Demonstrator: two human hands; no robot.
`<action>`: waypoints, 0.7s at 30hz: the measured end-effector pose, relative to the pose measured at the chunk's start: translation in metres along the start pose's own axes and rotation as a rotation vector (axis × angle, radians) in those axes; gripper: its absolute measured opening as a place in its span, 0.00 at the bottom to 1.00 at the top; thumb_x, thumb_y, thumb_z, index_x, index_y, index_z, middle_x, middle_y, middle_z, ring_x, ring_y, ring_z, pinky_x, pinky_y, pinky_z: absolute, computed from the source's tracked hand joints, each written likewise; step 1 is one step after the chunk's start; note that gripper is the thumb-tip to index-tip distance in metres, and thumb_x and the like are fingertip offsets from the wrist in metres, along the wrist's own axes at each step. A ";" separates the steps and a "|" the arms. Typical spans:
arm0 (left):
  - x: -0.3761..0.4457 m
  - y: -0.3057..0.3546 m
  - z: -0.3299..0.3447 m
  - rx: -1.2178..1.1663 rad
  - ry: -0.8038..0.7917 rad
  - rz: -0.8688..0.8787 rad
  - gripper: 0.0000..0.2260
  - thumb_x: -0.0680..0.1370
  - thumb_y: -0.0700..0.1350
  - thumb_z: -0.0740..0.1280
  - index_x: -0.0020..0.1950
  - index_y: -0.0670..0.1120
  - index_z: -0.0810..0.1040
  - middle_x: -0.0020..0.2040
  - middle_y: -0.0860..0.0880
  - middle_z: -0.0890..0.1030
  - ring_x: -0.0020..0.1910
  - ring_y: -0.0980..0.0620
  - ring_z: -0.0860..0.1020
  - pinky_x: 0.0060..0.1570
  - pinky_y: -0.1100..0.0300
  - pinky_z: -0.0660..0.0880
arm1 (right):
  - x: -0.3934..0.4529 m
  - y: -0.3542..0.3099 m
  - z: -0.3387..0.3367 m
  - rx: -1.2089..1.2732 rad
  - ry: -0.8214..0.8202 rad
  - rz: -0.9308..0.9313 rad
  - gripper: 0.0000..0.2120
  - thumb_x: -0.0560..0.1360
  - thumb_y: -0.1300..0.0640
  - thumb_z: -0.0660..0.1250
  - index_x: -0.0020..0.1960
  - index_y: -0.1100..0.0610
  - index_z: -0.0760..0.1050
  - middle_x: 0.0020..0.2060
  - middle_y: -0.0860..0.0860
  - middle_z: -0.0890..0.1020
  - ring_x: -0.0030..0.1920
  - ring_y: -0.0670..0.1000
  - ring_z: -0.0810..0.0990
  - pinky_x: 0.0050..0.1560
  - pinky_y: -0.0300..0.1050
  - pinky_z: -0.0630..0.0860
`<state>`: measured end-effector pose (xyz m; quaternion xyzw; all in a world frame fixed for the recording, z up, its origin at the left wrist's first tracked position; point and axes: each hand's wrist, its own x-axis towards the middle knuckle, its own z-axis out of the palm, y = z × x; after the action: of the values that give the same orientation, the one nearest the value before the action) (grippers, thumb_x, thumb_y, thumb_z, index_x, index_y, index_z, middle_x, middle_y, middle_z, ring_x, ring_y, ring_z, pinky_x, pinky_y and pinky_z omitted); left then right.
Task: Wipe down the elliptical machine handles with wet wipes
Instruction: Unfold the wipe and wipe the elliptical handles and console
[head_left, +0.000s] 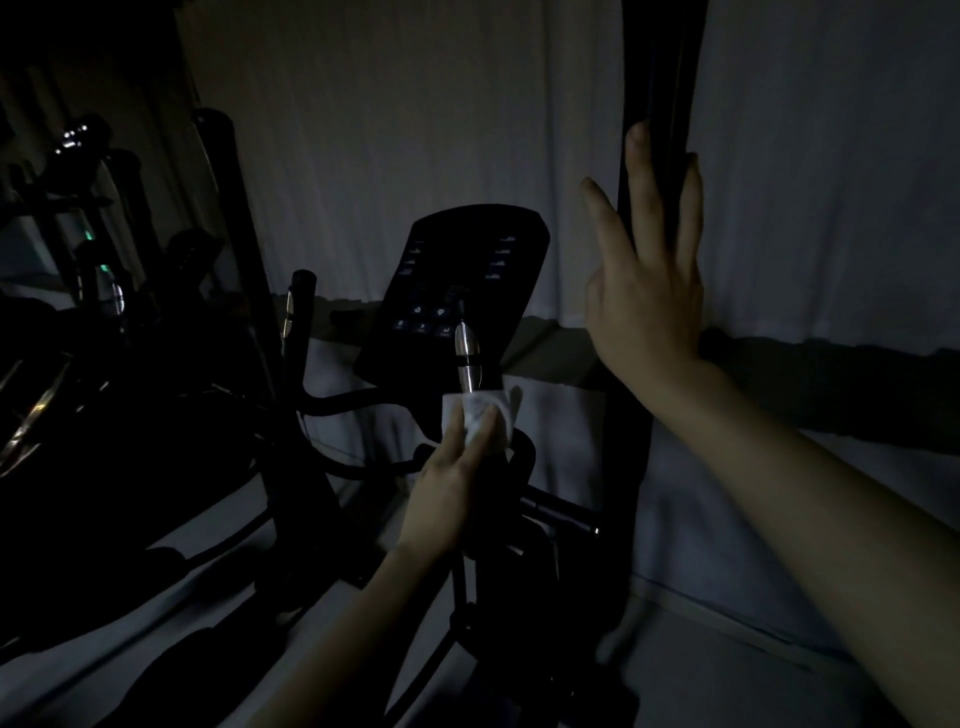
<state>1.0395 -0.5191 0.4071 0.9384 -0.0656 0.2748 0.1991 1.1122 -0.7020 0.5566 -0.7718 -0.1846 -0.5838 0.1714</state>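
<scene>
The room is sitting in near darkness, with a pale curtain (467, 130) hanging across the whole upper half of the frame. Dark exercise equipment (93, 322) is crowding the left side, too dim to tell apart. The elliptical machine (311, 415) is filling the centre and lower frame, its frame tubes showing as black shapes against a lighter floor (701, 545).

A tall moving handle (662, 67) is running almost vertically from the top edge down the right of centre, its long axis upright and leaning slightly to the right at the top. The right hand (647, 291) is lying flat against it in the upper right, fingers spread and pointing up, not closed around the bar.

The console (467, 280) is standing in the centre, tilted back, its faint button marks facing the viewer.

Just below the console, a short fixed handle (466, 358) with a shiny metal sensor strip is pointing upward, its long axis close to vertical. The left hand (447, 493) is coming up from the lower centre and gripping a white wet wipe (480, 413), which is wrapped around the lower part of that short handle, touching it just under the metal strip. The thumb is pressing on the wipe's front.
</scene>
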 end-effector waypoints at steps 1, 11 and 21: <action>-0.004 -0.001 -0.004 -0.009 -0.023 -0.021 0.29 0.76 0.52 0.51 0.79 0.55 0.57 0.80 0.43 0.51 0.66 0.37 0.73 0.52 0.52 0.79 | 0.000 -0.001 0.000 -0.004 0.002 0.006 0.34 0.74 0.72 0.54 0.76 0.49 0.61 0.79 0.53 0.54 0.78 0.65 0.51 0.65 0.48 0.72; -0.008 -0.021 -0.038 0.110 0.012 0.007 0.28 0.76 0.54 0.47 0.70 0.48 0.74 0.73 0.45 0.70 0.75 0.38 0.62 0.68 0.39 0.67 | -0.046 -0.029 0.001 0.243 -0.102 -0.193 0.27 0.72 0.66 0.61 0.72 0.58 0.70 0.75 0.57 0.66 0.77 0.61 0.55 0.77 0.60 0.53; -0.019 -0.036 -0.053 -0.245 0.066 0.165 0.17 0.74 0.54 0.60 0.56 0.48 0.81 0.65 0.45 0.75 0.62 0.48 0.75 0.58 0.68 0.72 | -0.091 -0.035 0.023 0.743 -0.697 0.070 0.14 0.75 0.64 0.68 0.60 0.57 0.79 0.58 0.47 0.77 0.61 0.46 0.75 0.59 0.41 0.72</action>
<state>1.0060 -0.4646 0.4250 0.8890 -0.1692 0.3108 0.2907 1.0918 -0.6684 0.4649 -0.8134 -0.4000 -0.1805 0.3819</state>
